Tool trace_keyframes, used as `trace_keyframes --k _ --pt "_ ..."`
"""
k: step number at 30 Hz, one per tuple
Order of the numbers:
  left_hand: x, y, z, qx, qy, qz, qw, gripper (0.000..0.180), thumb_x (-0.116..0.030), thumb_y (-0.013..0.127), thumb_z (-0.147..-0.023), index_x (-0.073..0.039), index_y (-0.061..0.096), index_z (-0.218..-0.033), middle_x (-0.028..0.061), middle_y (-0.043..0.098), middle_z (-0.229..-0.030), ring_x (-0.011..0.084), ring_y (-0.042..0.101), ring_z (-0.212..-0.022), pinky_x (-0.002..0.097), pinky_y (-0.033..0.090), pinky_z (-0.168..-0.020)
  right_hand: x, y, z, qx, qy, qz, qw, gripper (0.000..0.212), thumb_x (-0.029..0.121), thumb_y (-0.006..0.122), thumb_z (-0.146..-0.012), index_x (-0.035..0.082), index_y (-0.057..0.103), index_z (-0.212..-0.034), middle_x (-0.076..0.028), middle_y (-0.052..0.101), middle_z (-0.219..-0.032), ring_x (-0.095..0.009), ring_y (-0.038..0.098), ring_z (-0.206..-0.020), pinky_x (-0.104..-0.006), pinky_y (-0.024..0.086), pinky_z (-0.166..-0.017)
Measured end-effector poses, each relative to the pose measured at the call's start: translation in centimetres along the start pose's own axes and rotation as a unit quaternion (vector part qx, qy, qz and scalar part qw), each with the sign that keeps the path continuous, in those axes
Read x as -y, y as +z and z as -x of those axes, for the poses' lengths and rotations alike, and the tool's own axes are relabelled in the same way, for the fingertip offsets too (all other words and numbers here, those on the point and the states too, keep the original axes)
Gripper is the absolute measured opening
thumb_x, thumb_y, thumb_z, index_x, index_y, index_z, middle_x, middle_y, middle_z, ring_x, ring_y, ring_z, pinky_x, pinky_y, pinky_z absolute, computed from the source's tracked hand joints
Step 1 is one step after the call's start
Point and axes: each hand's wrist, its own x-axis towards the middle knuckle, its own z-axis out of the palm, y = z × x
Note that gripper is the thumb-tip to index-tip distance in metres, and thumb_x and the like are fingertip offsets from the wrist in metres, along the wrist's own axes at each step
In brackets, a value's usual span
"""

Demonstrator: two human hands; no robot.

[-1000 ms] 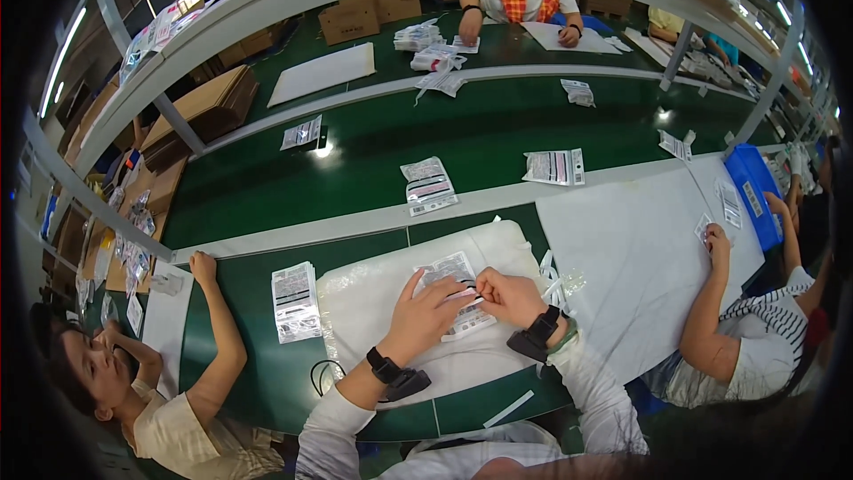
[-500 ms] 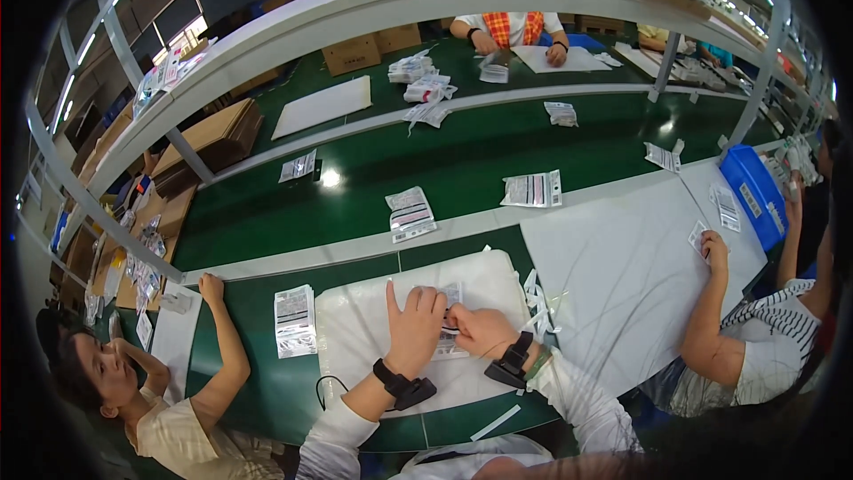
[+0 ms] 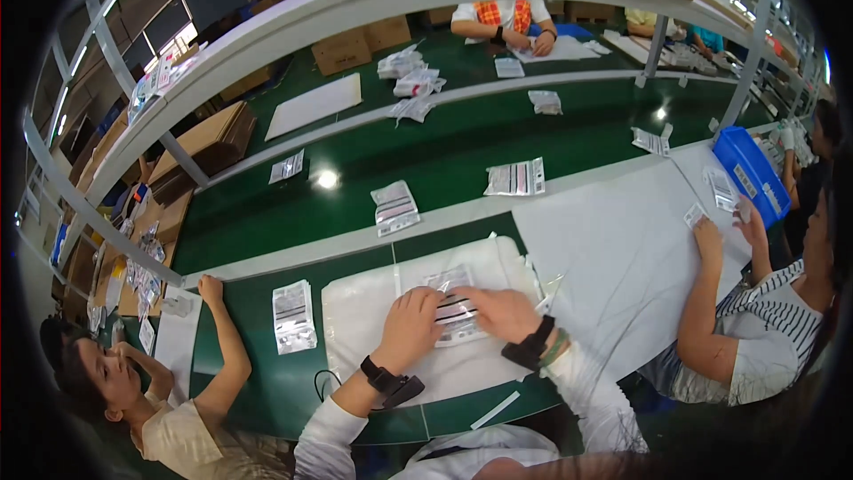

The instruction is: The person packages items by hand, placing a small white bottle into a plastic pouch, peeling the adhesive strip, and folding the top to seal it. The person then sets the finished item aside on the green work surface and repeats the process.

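Silver pouch (image 3: 458,329) now less covered by left hand (image 3: 410,326).

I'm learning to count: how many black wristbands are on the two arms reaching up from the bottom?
2: the left wristband, just below the left hand, and the right wristband, just below the right hand. White sleeves could hide more.

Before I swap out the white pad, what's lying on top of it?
On the white pad lies at least one silvery printed packet, touched by the left hand and the right hand. The hands cover part of it; anything beneath the packet is hidden.
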Motion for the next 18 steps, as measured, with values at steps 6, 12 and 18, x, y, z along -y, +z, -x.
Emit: trace_keyframes --k 6,12,18 --pt "1.7 -0.1 2.8 -0.024 0.153 -0.021 0.988 0.045 -0.020 0.069 -0.083 -0.017 0.060 -0.127 0.0013 0.056 -0.133 0.0220 0.048 -0.131 0.0410 0.040 -0.106 -0.7 -3.3 2.5 -0.032 -0.119 0.072 0.990 0.047 0.017 0.067 -0.084 0.019 0.058 -0.130 -0.004 0.066 -0.111 -0.026 0.059 -0.111 -0.0392 0.048 -0.089" --pt "2.7 1.0 3.1 -0.002 0.179 -0.030 0.983 0.047 -0.025 0.067 -0.086 -0.020 0.058 -0.132 -0.0048 0.053 -0.142 0.0196 0.045 -0.135 0.0400 0.038 -0.107 -2.0 -3.3 3.4 0.026 -0.120 0.038 0.992 0.048 0.024 0.068 -0.087 0.020 0.058 -0.134 0.000 0.064 -0.125 -0.024 0.049 -0.128 -0.0401 0.036 -0.104" --pt "2.0 0.8 3.4 0.015 0.165 -0.044 0.985 0.050 -0.030 0.064 -0.090 -0.024 0.055 -0.138 -0.0056 0.049 -0.147 0.0194 0.041 -0.138 0.0439 0.033 -0.111 -3.9 -3.2 3.1 0.050 -0.105 0.067 0.991 0.046 0.026 0.064 -0.091 0.021 0.057 -0.136 0.002 0.062 -0.132 -0.023 0.047 -0.132 -0.0411 0.031 -0.107"
